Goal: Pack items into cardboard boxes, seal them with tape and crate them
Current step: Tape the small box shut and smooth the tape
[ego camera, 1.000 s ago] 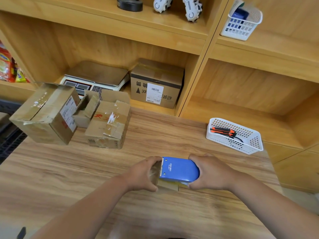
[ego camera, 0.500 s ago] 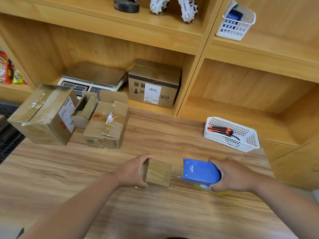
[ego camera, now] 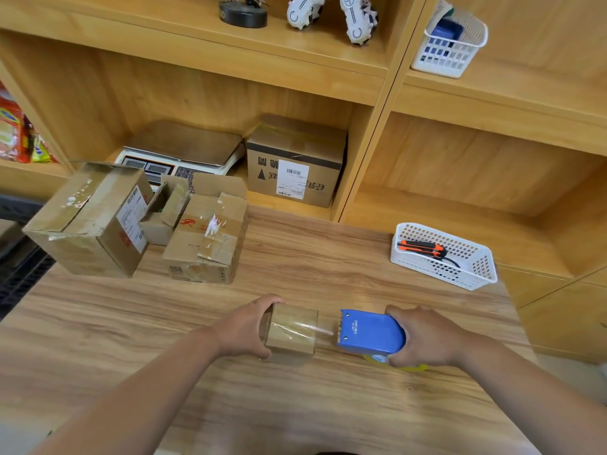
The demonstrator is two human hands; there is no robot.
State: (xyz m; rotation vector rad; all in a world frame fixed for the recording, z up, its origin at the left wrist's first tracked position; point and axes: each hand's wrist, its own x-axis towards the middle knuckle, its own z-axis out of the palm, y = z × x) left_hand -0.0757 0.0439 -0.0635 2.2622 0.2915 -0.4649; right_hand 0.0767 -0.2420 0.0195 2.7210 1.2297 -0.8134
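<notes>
Small cardboard box (ego camera: 290, 329) sits on the wooden table (ego camera: 328, 264), near its front edge; clear tape (ego camera: 325, 331) runs from its top to the blue tape dispenser (ego camera: 371, 333) just right. Left hand (ego camera: 244, 326) grips the box's left end; right hand (ego camera: 423, 338) grips the dispenser. Behind left, 3 worn boxes (ego camera: 207, 234); white basket (ego camera: 443, 256) right.

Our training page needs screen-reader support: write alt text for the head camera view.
A person's left hand holds a small cardboard box on a table while the right hand grips a blue tape dispenser, clear tape stretched from box to dispenser. Behind stand opened boxes, a white basket and shelves.
</notes>
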